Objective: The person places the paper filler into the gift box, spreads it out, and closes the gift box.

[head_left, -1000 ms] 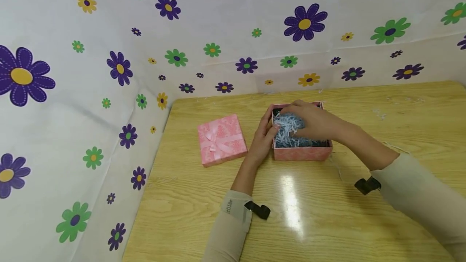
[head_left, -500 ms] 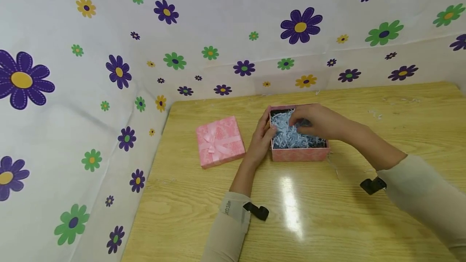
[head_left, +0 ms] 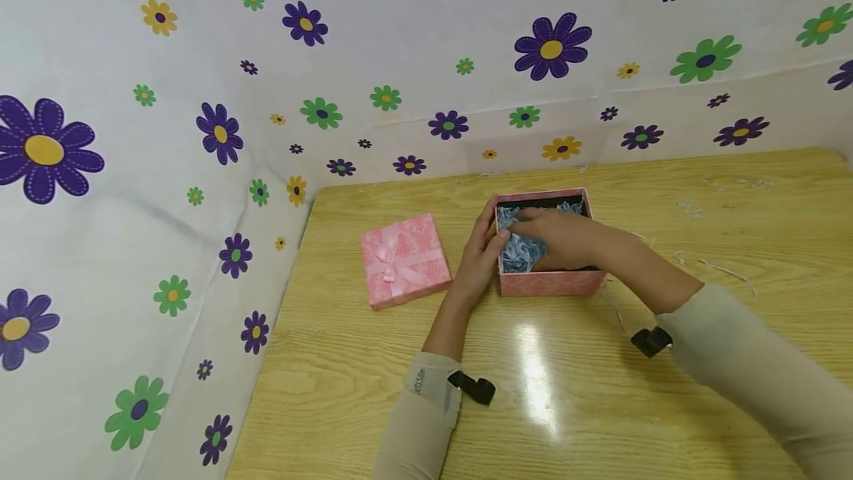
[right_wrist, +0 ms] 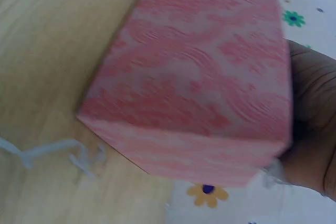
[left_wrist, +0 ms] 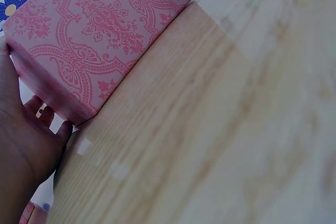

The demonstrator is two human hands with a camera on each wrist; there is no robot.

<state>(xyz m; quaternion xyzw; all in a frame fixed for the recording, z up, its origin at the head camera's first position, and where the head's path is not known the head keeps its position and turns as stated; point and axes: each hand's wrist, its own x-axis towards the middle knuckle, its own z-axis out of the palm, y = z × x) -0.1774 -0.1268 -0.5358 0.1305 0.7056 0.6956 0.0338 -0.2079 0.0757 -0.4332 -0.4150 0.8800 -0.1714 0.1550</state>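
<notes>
A pink patterned gift box point(head_left: 549, 285) stands without its lid on the table, its inside dark and lined with pale blue shredded paper point(head_left: 522, 252). My left hand point(head_left: 476, 258) holds the box's left side, thumb over the rim and fingers along the outer wall. In the left wrist view that hand point(left_wrist: 26, 140) lies against the end of the box point(left_wrist: 100, 40). My right hand point(head_left: 566, 237) is down inside the box, pressing on the shredded paper with fingers extended; its fingertips are partly hidden. The right wrist view shows the hand point(right_wrist: 315, 108) passing over the rim.
The pink lid point(head_left: 405, 258) with a ribbon bow lies on the wooden table point(head_left: 346, 384), left of the box. Loose paper shreds point(head_left: 689, 208) are scattered on the right and along the back. A flower-printed cloth point(head_left: 466, 35) hangs behind and at the left.
My right hand lifted slightly off the shredded paper with curled fingers, then lowered deeper into the box with fingers spread. The paper looks pressed down. The left hand stays on the box.
</notes>
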